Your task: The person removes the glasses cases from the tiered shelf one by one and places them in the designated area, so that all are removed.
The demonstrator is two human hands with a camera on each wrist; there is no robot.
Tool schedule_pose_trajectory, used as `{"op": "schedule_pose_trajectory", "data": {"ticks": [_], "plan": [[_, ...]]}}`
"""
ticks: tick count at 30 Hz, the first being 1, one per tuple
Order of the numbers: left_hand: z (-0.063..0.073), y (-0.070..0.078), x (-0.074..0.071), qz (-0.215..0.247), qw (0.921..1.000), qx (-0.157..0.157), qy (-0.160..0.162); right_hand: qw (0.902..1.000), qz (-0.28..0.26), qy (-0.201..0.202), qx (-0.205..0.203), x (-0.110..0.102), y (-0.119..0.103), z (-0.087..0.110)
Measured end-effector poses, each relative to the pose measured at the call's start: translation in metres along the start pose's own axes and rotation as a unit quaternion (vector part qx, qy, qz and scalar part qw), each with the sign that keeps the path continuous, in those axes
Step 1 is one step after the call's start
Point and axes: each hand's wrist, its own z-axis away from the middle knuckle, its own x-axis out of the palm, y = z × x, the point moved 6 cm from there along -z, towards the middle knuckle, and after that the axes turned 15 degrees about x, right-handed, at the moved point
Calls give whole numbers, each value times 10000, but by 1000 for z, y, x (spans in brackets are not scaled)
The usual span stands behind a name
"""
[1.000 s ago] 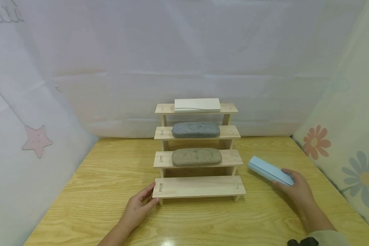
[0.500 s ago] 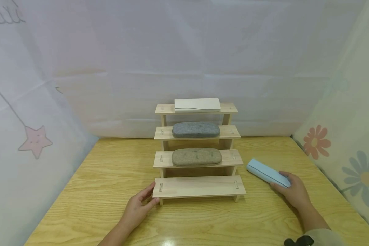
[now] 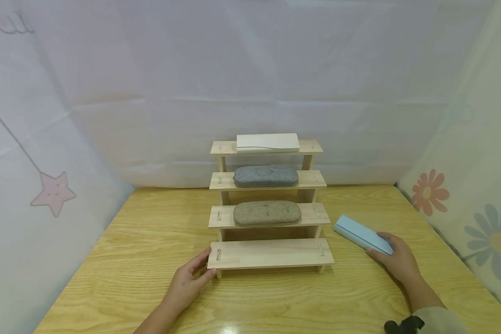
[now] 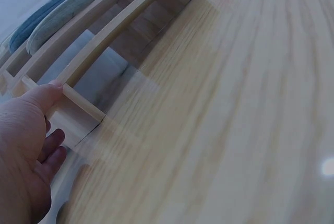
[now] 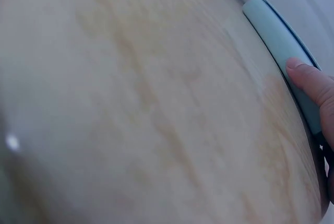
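A stepped wooden display rack [image 3: 271, 254] stands mid-table, its bottom step bare. My left hand [image 3: 188, 282] holds the left end of that step, thumb at the front corner; in the left wrist view the thumb [image 4: 44, 94] presses that corner. To the right of the rack, my right hand [image 3: 398, 260] grips the near end of a light blue glasses case [image 3: 361, 233] between thumb and fingers. The case lies slanted, low at the tabletop. In the right wrist view the thumb rests along the side of the blue case [image 5: 276, 36]; the other fingers are mostly hidden.
On the upper steps sit a white glasses case [image 3: 268, 143], a grey fabric case [image 3: 266, 176] and a brown fabric case [image 3: 267, 213]. Behind the wooden table [image 3: 150, 241] hangs a pale cloth [image 3: 183, 93]; printed cloth walls flank both sides.
My right hand has moved the blue case slightly left and down to the tabletop, then stayed almost still. The left hand and the rack have not moved.
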Motion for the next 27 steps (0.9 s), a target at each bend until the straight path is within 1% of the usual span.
{"op": "schedule_pose_trajectory", "data": {"ticks": [6, 7, 11, 15, 19, 27], "plan": [[0, 0, 0, 101, 9999, -88, -11, 10000, 20, -2, -41, 0, -1, -1], [0, 0, 0, 90, 9999, -40, -25, 10000, 20, 15, -48, -1, -1, -1], [0, 1, 0, 125, 9999, 38, 1, 9994, 235, 246, -95, -4, -5, 0], [1, 1, 0, 156, 9999, 36, 1, 9976, 444, 535, 28, -9, -7, 2], [1, 1, 0, 145, 9999, 58, -26, 9975, 270, 624, 195, -12, -7, 3], [1, 0, -1, 142, 9999, 27, -25, 9978, -36, 548, 368, -9, -5, 1]]}}
